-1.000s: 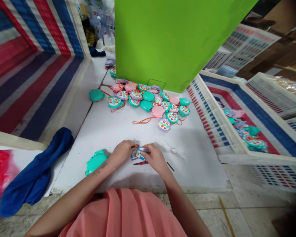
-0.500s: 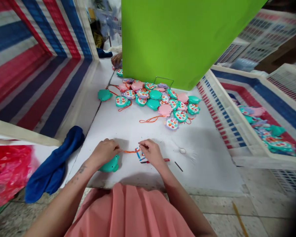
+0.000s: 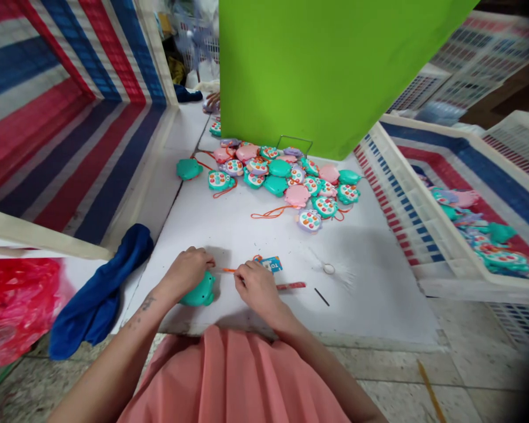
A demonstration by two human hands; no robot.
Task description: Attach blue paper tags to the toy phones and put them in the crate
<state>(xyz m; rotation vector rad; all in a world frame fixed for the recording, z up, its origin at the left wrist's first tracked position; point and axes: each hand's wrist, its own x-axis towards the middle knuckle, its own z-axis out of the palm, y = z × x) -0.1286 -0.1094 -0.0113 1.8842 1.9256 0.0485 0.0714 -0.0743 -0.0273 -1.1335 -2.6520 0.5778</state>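
My left hand [image 3: 190, 267] is closed in a pinch at one end of an orange cord [image 3: 228, 270], right above a teal animal-shaped toy [image 3: 201, 292] that lies on the white table [image 3: 229, 235]. My right hand [image 3: 256, 286] has its fingers closed on the cord's other side, so a short stretch runs taut between both hands. Beyond the right hand's knuckles lies a blue and white printed tag [image 3: 272, 264], with a loop of orange cord at its left edge. Part of a red tool or strip [image 3: 291, 286] shows beside the right hand.
Teal, pink and purple toys [image 3: 278, 185] pile up before a green panel [image 3: 317, 76]. A bundle of white ties [image 3: 329, 269] and a thin black stick [image 3: 321, 296] lie right. Striped lined crates [image 3: 405, 235] flank the table; blue cloth [image 3: 101, 294] hangs left. Another person's hand [image 3: 213, 101] shows behind.
My right hand has come nearer and turned, fingers now lower on the cord. The tag has shifted right and turned, showing its blue side. My left hand stays by the teal toy.
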